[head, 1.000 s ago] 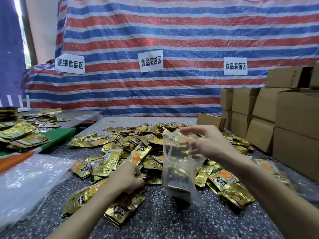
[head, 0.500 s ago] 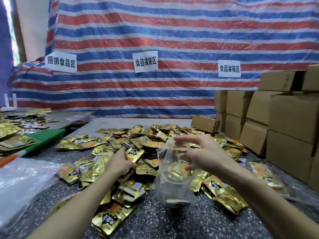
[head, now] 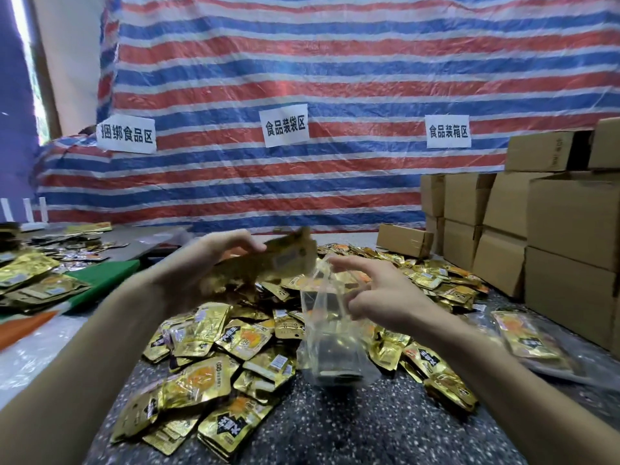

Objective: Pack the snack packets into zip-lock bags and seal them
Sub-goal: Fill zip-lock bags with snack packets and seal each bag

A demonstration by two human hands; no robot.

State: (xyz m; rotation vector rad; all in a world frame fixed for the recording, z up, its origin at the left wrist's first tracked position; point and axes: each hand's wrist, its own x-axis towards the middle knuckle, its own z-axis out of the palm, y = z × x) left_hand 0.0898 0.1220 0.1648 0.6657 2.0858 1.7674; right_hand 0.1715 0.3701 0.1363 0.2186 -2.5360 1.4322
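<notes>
several packets (head: 285,260) pinched in left fingers (head: 235,239), just beside bag (head: 330,333) mouth.

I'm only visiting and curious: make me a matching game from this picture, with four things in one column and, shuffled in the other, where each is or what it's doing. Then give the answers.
Column one:
1. left hand
2. right hand
3. cardboard boxes
4. striped tarp

Column two:
A. stacked on the right
B. holds the mouth of the clear zip-lock bag
C. hangs at the back
D. grips gold snack packets, raised

Pairs: 1-D, 2-B, 3-A, 4-C.
</notes>
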